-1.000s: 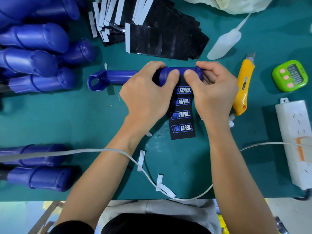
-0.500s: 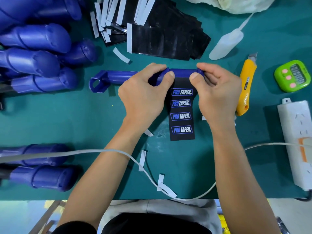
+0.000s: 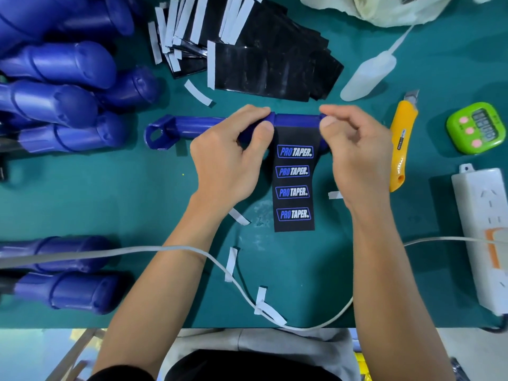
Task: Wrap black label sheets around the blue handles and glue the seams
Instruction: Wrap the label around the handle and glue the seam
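Nearest edge: a white cable (image 3: 154,250) is trailing across the green table (image 3: 82,193) among loose white paper strips (image 3: 230,264). Task piece: a black label sheet (image 3: 294,188), matte and uncreased and printed with four blue-and-white logos in a column, is lying flat between the forearms. Its lower end is pointing toward the person and its upper edge is riding up onto the blue handle (image 3: 198,125). That handle is lying crosswise at the table's middle, looped end to the left. The left hand (image 3: 228,160) is curling round the handle beside the label's left edge. The right hand (image 3: 360,158) is pinching the handle's right end, its thumb (image 3: 328,122) touching the label's upper corner. Change: a second ago both thumbs were pressing close together on the label's top edge; they are now sitting apart at its two sides, baring a band of black above the first logo and blue plastic beyond it. Judged from this, the leading edge is tacked down and rolling the handle to draw the sheet around is coming next; the seam is not yet glued. Right of the hands: a yellow knife (image 3: 401,138), a green timer (image 3: 477,127) and a white power strip (image 3: 481,229). Farther back: a stack of black sheets (image 3: 264,70), a pale glue bottle (image 3: 368,78), and at far left a pile of handles (image 3: 60,105).
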The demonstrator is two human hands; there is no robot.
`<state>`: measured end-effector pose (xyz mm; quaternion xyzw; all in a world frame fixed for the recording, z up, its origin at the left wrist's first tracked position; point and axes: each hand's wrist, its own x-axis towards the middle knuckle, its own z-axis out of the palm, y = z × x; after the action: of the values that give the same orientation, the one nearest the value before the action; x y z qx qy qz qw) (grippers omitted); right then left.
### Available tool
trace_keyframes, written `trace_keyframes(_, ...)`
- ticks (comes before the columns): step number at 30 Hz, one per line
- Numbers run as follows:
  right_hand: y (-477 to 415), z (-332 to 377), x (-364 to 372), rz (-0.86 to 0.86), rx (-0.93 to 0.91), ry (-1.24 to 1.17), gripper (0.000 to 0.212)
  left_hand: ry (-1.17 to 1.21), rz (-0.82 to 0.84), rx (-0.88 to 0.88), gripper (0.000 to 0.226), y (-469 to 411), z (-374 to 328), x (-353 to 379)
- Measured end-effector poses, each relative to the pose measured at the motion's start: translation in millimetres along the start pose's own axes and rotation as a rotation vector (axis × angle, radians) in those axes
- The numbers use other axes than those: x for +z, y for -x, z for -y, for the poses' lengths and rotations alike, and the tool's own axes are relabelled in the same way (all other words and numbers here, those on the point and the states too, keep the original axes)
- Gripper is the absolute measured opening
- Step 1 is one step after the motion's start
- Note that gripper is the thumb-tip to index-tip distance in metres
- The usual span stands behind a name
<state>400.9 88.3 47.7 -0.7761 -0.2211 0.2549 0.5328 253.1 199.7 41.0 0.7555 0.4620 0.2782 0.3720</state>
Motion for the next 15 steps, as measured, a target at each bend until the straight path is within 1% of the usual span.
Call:
trace_keyframes(1, 1.3, 0.4, 1.1, 0.010, 0.004, -0.028, 0.018, -0.016, -0.016, 0.005, 0.027, 0.5, -2.2, 1.9)
trace_keyframes(5, 3.1, 0.0, 3.6, -0.014, -0.021, -0.068, 0.019, -0.106, -0.048, -0.029, 0.029, -1.5, -6.0, 8.3)
trace_keyframes(8, -1.2, -0.9, -0.8, 0.018, 0.005, -0.102, 0.017, -0.073, -0.033, -0.052, 0.029, -2.4, -3.2, 7.5)
trace_keyframes(12, -4.5, -0.6, -8.0, 0.083, 0.022, -0.122, 0.021, -0.047, -0.046, -0.034, 0.031, 0.0, -7.0, 4.7)
trace_keyframes(15, -2.9, -2.1, -5.4, 0.099, 0.008, -0.086, 0.023, -0.059, -0.044, -0.041, 0.031, -0.2, -7.4, 6.5)
